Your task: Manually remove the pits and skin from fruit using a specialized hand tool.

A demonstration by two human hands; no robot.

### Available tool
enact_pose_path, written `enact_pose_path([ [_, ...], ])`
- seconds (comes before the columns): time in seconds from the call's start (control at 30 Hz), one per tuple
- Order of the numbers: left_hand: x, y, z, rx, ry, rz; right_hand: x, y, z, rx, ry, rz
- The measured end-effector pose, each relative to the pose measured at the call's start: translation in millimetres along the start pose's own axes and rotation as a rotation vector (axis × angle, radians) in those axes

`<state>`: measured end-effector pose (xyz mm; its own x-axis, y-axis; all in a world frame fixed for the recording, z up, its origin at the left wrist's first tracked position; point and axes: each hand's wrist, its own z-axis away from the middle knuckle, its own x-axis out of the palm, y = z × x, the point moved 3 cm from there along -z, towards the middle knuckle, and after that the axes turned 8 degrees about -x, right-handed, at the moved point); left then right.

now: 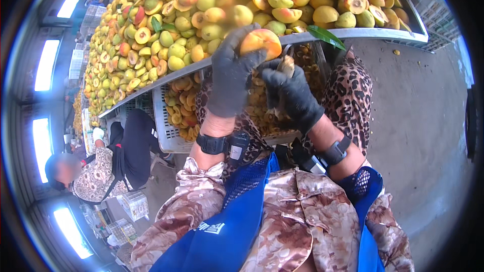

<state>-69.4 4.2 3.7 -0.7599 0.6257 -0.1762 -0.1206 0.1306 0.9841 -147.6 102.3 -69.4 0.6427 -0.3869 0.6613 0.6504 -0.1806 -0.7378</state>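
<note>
In my gloved left hand [228, 78] is a whole yellow-orange peach [261, 43] with a red blush, its fingers wrapped round the left side. My gloved right hand [295, 93] is closed round a small pitting tool with a pale wooden handle [287, 65]. The tool's thin metal end points up, close to the peach's right side. Both hands are over the near edge of a metal-rimmed table [373, 33] heaped with yellow and green peaches [217, 15], many of them halved. Beneath the hands, peach halves [181, 100] lie in a white plastic crate [162, 121].
A long green leaf [325, 36] lies across the table rim. White crates [423, 5] stand beyond the right corner. On the left, another person [106, 171] sits at the same table, near a white crate [135, 205]. Grey concrete floor [418, 121] stretches to the right.
</note>
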Motion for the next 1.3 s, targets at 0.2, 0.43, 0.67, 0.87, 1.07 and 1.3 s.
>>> enact_pose_path([
  [0.2,-2.5,-5.4,10.2,0.048,0.055,-0.111,-11.7,-0.1,3.2,0.005,-0.018,0.128],
  [0.43,16.1,-8.0,29.4,0.077,-0.051,-0.084,-11.4,23.0,0.8,-0.161,-0.125,0.471],
  [0.67,10.6,-23.6,20.9,-0.058,0.025,0.100,-6.9,14.2,5.5,-0.235,-0.069,0.553],
  [0.87,4.3,-14.6,22.5,0.203,0.080,-0.277,-3.7,16.2,3.9,-0.296,-0.085,0.400],
  [1.07,4.6,-15.6,25.0,0.586,0.186,-0.664,-4.6,24.9,6.8,-0.075,-0.225,0.427],
  [1.3,9.8,-22.8,23.4,0.511,0.197,-0.615,-7.5,23.9,0.0,-0.080,-0.211,0.415],
])
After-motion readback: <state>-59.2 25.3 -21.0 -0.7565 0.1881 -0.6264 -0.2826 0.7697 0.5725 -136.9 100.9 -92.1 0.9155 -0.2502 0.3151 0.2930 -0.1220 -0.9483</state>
